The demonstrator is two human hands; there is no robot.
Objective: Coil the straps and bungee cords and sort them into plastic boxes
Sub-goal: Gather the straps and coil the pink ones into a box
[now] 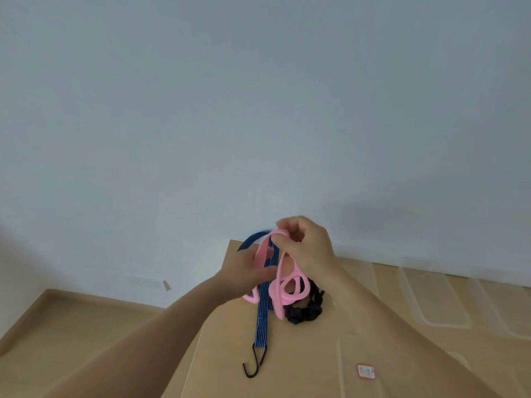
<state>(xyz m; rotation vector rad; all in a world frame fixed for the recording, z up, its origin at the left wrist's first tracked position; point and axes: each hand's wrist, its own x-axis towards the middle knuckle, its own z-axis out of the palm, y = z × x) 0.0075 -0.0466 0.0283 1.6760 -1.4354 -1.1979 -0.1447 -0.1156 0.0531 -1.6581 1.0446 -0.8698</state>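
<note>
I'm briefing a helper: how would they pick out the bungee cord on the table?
Find the tan table against the pale wall. Left of the black strap bundle, a flat cord runs from the pink strap toward the camera. It is the blue striped bungee cord, the only one ending in a black hook.

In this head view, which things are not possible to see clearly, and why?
Head view:
Blue striped bungee cord: its far end is hidden behind the left hand.
Black webbing strap: partly covered by the pink flat strap.
Red-edged small label: print too small.
Clear plastic boxes: cut off by the right edge.
</note>
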